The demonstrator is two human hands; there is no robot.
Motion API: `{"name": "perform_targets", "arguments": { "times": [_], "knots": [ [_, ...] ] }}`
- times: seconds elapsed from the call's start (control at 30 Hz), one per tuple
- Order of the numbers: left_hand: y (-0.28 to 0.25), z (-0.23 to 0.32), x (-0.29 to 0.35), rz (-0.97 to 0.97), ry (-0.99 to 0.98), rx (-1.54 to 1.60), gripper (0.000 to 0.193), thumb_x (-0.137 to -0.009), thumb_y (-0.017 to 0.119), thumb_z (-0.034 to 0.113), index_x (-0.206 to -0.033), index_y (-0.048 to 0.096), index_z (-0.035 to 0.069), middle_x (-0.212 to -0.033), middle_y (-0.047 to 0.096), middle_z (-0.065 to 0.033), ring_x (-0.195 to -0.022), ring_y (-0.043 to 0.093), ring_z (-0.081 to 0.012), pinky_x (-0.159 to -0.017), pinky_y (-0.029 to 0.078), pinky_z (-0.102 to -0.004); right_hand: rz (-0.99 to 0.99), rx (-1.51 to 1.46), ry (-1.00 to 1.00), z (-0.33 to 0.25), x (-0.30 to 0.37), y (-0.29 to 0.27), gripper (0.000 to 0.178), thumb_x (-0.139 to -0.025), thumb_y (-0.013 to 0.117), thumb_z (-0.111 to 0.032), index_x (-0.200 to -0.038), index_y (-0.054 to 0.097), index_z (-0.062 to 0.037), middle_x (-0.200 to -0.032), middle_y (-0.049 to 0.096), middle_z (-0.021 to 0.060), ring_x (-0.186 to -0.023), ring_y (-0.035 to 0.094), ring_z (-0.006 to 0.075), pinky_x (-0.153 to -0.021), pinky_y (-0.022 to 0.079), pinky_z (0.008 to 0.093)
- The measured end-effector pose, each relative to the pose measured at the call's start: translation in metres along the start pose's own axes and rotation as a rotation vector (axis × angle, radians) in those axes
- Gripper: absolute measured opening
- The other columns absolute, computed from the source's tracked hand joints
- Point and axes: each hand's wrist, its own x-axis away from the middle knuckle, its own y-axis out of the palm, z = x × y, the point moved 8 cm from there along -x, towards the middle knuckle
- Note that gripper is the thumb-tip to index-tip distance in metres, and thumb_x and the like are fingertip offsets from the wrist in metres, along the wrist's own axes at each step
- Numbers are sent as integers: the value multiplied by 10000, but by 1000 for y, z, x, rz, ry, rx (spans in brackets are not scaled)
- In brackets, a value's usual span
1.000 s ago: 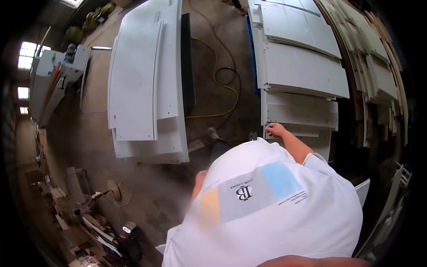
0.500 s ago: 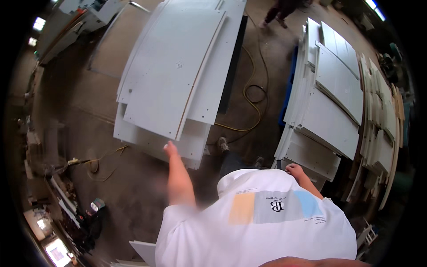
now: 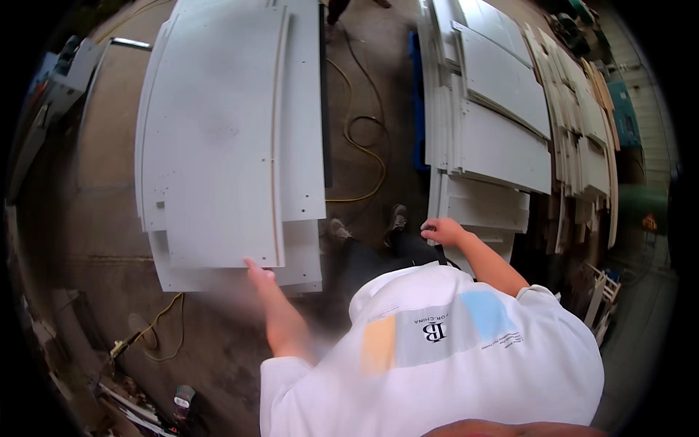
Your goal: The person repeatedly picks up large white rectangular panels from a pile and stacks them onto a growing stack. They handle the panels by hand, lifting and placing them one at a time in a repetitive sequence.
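My left hand is at the near edge of the top white panel, a finger stretched out onto it beside a small hole near the corner. It grips nothing that I can see. This long panel has a brown groove along its right side and lies on a stack of other white panels, their edges offset. My right hand hangs in front of my waist with its fingers curled in, and no object shows in it. It is nearest to the right-hand stack of white boards, apart from it.
A yellow hose coils on the floor between the stacks. Narrow boards stand farther right. On the left lie a yellow cable and a framed brown sheet. A person's leg shows at the top.
My view has swung, so both stacks sit farther left. My left hand has come onto the top panel's near edge. My right hand has risen from beside my waist to in front of it.
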Motion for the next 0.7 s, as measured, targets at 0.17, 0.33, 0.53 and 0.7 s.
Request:
{"name": "perform_targets", "arguments": {
  "times": [0.17,0.33,0.53,0.7],
  "knots": [
    [-1,-38,71,34,57,59,483,-963,542,387,-1188,507,-39,-1148,603,-112,-1012,612,-258,-862,512,-401,-57,-406,-84,-40,-77,16,323,-868,615,-322,-1018,683,-44,-892,701,55,-806,665,150,-752,509,293],
    [-45,-56,153,-7,126,108,495,-970,527,345,-1266,463,-47,-1246,554,-150,-1118,557,-282,-958,454,-406,-146,-713,-102,-121,-180,24,450,-900,590,-432,-1068,651,-20,-947,693,46,-825,651,148,-717,507,294],
    [-99,-63,248,-59,-34,419,526,-990,395,441,-1343,444,55,-1345,505,-97,-1234,475,-310,-1034,386,-459,-88,-1367,144,-207,-273,53,778,-828,573,-665,-1223,543,4,-1148,614,91,-993,602,229,-838,502,375],
    [-117,-47,294,56,64,332,558,-974,400,464,-1370,427,72,-1371,482,-95,-1257,449,-299,-1049,365,-446,258,-1145,344,-195,-288,92,773,-832,562,-669,-1085,600,61,-1030,642,151,-933,608,265,-826,488,408]
  ]
}}
